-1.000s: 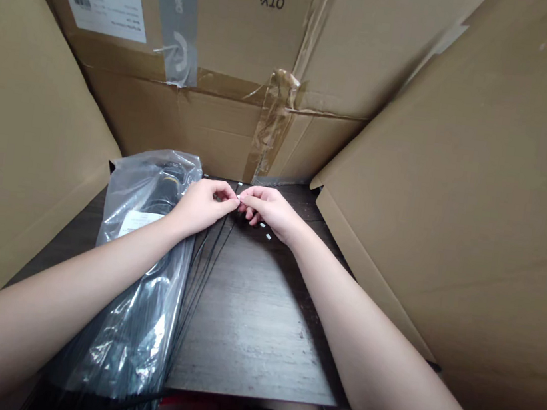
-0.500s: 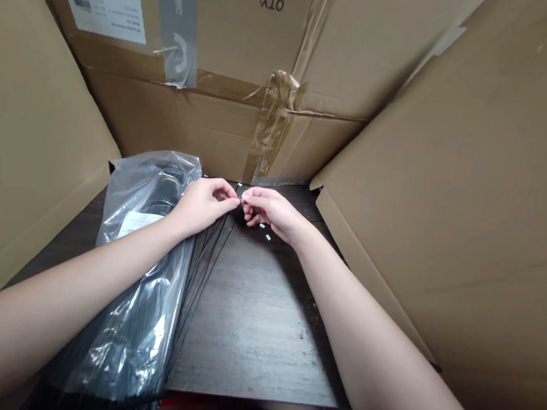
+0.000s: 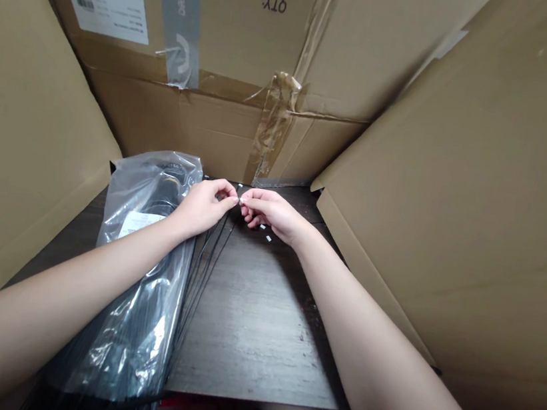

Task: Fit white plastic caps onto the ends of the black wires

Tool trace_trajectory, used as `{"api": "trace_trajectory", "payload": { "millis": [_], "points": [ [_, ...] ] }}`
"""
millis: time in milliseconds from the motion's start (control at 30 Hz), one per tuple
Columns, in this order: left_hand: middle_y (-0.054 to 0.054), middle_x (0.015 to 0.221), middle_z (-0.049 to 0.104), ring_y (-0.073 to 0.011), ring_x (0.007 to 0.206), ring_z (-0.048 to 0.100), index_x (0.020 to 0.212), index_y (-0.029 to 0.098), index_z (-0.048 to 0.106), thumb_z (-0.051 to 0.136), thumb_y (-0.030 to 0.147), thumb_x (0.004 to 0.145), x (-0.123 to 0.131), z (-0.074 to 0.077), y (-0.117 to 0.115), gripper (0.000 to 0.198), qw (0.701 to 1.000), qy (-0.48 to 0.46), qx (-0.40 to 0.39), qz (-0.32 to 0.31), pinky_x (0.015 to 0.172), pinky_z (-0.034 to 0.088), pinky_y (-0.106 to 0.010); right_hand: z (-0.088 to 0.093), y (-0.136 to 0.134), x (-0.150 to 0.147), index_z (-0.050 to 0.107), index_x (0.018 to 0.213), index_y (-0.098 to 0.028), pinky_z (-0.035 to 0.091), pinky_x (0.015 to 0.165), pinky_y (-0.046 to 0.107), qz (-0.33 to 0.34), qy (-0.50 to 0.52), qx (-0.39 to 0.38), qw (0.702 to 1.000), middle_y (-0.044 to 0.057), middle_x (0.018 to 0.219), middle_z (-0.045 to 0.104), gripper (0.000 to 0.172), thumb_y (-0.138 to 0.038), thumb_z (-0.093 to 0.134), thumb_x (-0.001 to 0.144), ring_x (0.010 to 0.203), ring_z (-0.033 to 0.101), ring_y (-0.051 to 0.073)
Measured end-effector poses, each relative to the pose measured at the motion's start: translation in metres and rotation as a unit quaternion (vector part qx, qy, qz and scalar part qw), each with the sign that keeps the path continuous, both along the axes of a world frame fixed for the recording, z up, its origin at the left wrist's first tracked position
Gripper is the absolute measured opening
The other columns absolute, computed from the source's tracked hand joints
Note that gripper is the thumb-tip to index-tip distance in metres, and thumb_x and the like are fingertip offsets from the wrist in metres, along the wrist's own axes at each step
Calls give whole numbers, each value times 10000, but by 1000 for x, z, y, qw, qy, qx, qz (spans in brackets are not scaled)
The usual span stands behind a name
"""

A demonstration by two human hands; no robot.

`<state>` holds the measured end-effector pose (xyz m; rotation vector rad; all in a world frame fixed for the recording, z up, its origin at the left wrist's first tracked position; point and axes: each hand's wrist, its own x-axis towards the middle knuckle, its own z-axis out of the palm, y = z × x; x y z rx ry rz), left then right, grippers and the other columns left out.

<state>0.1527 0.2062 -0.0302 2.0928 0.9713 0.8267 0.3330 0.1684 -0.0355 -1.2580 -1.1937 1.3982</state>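
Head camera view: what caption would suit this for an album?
Left hand and right hand meet at thin black strands on a wood-grain table, beside a plastic-wrapped black bundle.

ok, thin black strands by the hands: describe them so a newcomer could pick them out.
Between the cardboard flaps is a dark tabletop, with a clear plastic bag on its left. Just right of the bag, thin black strands run up to where the left hand and right hand nearly meet. Unlike the bundle in the bag, they're unwrapped.

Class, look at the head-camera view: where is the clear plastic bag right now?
At the view's left, the clear plastic bag lies on the dark wooden tabletop, beneath the left forearm.
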Motion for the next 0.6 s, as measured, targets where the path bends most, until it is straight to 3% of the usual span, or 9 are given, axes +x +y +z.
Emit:
{"api": "trace_trajectory", "payload": {
  "millis": [400, 600],
  "points": [
    [-47, 767, 722, -161, 662, 609, 840, 154, 697, 633, 346, 820, 1, 1, -1, 204, 1000, -13, -15, 10, 664, 484, -289, 2, -1, -4, 639, 712, -148, 481, 430, 165, -49, 9, -14, 999, 2, 627, 625, 123, -141, 685, 826, 494, 545, 76],
    [-63, 814, 750, -172, 720, 641, 841, 147, 723, 652, 345, 823, 0, 2, -2, 210, 1000, -1, -11, 4, 682, 483, -285, 1, 0, -3, 642, 696, -149, 487, 432, 158, -38, 5, -6, 999, 7, 633, 637, 145, -173, 715, 819, 500, 552, 73]
  ]
}}
